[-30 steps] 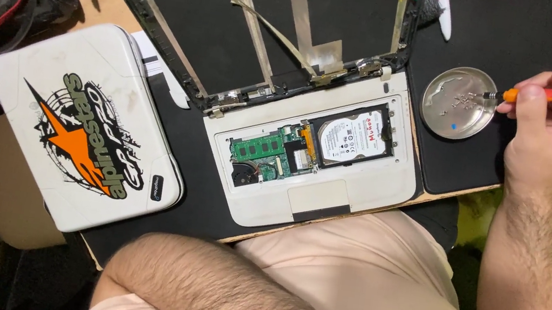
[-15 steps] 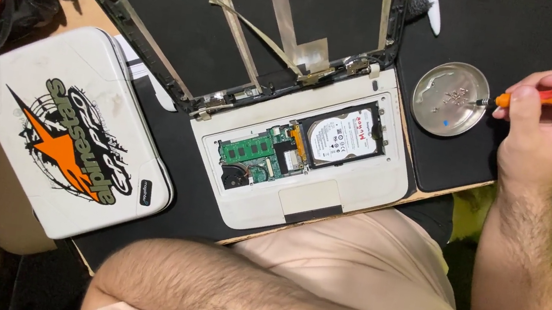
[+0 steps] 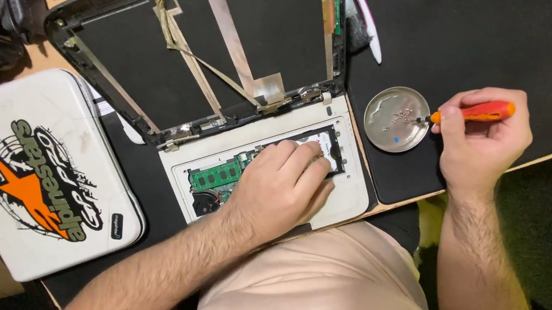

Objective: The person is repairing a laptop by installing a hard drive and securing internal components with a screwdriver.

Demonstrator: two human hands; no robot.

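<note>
left hand (image 3: pixel 278 191), fingers together, flat on the drive in the opened laptop base (image 3: pixel 355 201) at centre frame — press evenly; right hand (image 3: pixel 480 143) clamped on orange screwdriver (image 3: pixel 473 113), tip at metal dish (image 3: pixel 396 119) — steady.

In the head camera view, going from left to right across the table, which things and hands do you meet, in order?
White case with an orange star sticker → green memory board → left hand on the opened white laptop base → round metal dish → orange screwdriver in the right hand.
</note>
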